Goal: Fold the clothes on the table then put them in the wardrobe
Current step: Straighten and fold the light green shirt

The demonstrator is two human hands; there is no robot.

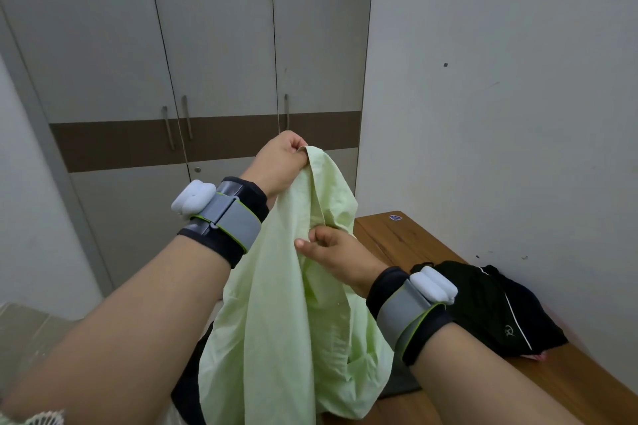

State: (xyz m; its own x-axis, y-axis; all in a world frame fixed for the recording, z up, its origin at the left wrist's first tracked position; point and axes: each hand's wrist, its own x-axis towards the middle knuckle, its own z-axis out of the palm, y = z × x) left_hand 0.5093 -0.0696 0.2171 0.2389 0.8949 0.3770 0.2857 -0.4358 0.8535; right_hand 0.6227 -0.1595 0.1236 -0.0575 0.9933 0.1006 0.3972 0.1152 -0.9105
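In front of the closed wardrobe (207,55), the person is holding a pale green garment (290,304) up in the air with both hands. The left hand (281,166) is reaching forward and up, forearm stretched out and wrist bent slightly, its fingers (297,145) clenching the topmost edge of the cloth so the fabric is hanging down from that point. The right hand (333,252) is sitting lower and nearer the body, forearm coming in from the lower right, thumb and fingers pinching a fold of the same garment about a third of the way down. Each wrist is wearing a black and grey band with a white device on it, the left one (221,214) facing up and left, the right one (414,300) facing up and right. The green cloth is draping loosely between and below the forearms, its lower part falling past the near edge of the wooden worktop (407,241), which is standing at the right against the white wall (518,114). On that worktop, just behind the right wrist, a black garment (500,314) with thin white piping is lying crumpled, touching the wall side
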